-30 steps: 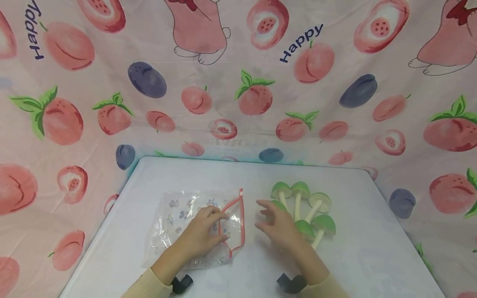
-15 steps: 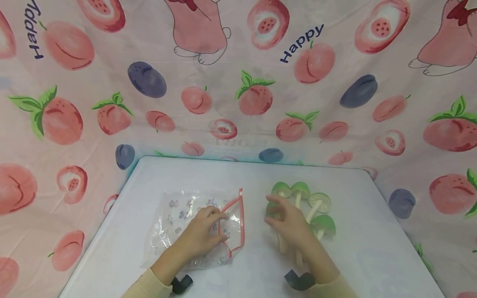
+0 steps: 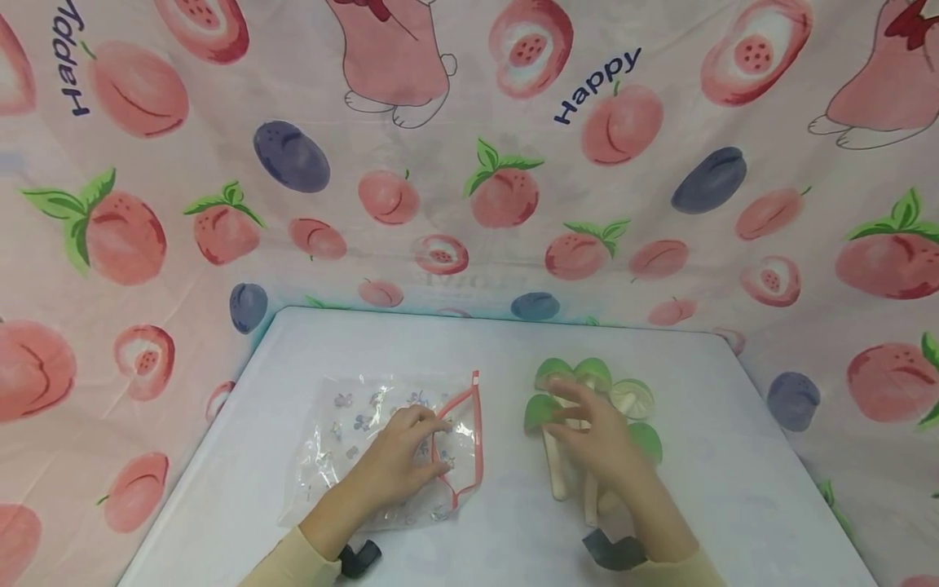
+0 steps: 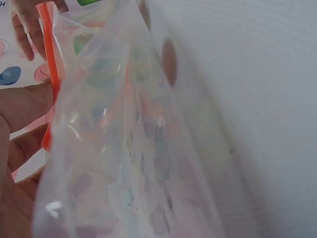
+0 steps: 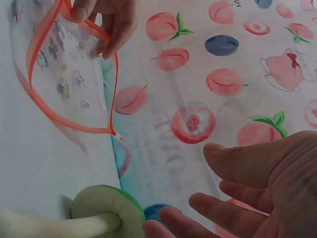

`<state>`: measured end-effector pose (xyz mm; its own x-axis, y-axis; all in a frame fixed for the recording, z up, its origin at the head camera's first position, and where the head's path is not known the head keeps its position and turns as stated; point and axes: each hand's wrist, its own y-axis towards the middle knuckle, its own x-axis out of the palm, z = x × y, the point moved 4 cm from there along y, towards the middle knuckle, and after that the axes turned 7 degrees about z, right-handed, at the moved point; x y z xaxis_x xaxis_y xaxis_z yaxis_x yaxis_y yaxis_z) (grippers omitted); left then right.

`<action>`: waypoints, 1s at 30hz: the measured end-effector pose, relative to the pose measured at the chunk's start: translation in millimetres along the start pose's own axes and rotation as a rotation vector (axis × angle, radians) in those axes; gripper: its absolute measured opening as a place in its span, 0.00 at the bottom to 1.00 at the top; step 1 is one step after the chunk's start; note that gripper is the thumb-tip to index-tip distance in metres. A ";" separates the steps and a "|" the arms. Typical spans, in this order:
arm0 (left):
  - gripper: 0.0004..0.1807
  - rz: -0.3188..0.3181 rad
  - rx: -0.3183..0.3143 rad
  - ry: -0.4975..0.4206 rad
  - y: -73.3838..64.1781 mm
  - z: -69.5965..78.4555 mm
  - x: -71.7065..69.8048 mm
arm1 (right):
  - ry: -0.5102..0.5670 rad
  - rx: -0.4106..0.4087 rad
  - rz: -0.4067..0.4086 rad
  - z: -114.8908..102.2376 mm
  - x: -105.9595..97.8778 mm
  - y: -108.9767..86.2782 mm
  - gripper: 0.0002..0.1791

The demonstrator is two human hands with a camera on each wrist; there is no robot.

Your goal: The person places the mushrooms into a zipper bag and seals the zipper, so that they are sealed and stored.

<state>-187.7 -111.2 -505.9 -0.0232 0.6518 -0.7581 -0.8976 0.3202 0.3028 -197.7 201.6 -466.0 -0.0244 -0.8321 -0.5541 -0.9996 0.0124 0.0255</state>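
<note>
A clear zip bag with small printed figures lies on the white table, its red-edged mouth gaping toward the right. My left hand pinches the upper red edge between thumb and fingers, as the right wrist view also shows. Several model mushrooms with green caps and pale stems lie grouped at the right, among them a near-left mushroom and one with its gills up. Over this group hovers my right hand, fingers spread and holding nothing; it hides part of the stems. One mushroom shows close by in the right wrist view.
Fruit-patterned cloth rises behind and beside the white table. Dark wrist mounts sit under both wrists. Bare tabletop separates the bag's mouth from the mushrooms.
My right hand has moved rightward over the mushrooms, away from the bag, uncovering the near-left caps and stems. My left hand and the bag have stayed in place.
</note>
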 end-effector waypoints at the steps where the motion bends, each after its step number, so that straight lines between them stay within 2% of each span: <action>1: 0.31 0.000 0.000 -0.002 0.0 0.3 -0.1 | 0.006 -0.001 -0.003 0.2 -2.2 -1.0 0.35; 6: 0.31 0.005 0.004 -0.001 -0.2 1.0 0.1 | -0.005 -0.012 -0.008 0.7 -13.0 -6.1 0.35; 16: 0.31 0.009 0.004 0.006 -0.4 0.7 0.5 | -0.110 0.002 0.033 0.8 -32.5 -14.2 0.35; 20: 0.31 0.004 -0.003 0.014 -0.3 0.7 1.4 | -0.141 0.003 0.048 5.3 -40.5 -16.8 0.37; 26: 0.30 -0.004 -0.016 0.006 -0.3 0.8 1.7 | -0.172 -0.044 0.074 13.5 -52.8 -21.1 0.38; 30: 0.30 0.005 -0.006 0.011 -0.8 0.4 1.9 | -0.180 -0.020 0.072 17.6 -57.9 -23.7 0.39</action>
<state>-186.9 -109.9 -507.4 -0.0324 0.6457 -0.7629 -0.9001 0.3131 0.3031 -172.9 259.2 -449.2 -0.0997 -0.7167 -0.6903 -0.9947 0.0553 0.0862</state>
